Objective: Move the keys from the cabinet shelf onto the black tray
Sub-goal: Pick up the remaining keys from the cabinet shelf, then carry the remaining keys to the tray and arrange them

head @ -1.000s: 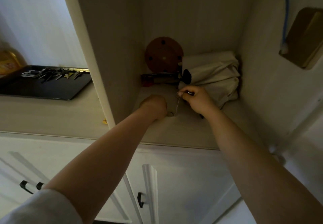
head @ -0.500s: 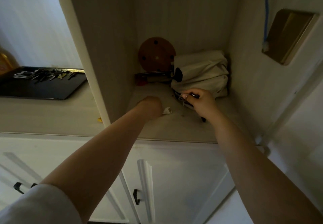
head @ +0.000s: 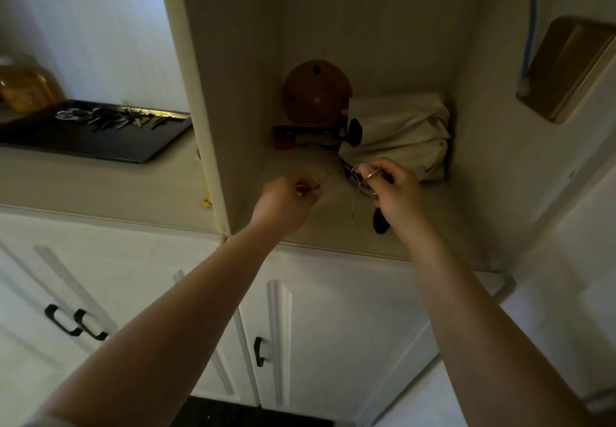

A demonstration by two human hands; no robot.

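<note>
Since a moment ago you are lifting both hands off the cabinet shelf [head: 333, 226]. Your right hand [head: 393, 190] is pinching a key ring [head: 368, 173] with keys dangling; your left hand [head: 283, 200] is curling closed around something small. More keys [head: 110, 118] are lying on the black tray [head: 100, 146].

The curled left hand [head: 283, 198] hides whatever small metal thing it pinches. The dark oval tag [head: 379, 223] under the right hand [head: 393, 190] is half covered, and the yellow plastic bottle [head: 23, 85] is cut by the left edge. The pile of small metal keys [head: 110, 118] on the flat black tray [head: 100, 146] is too small to count.
</note>
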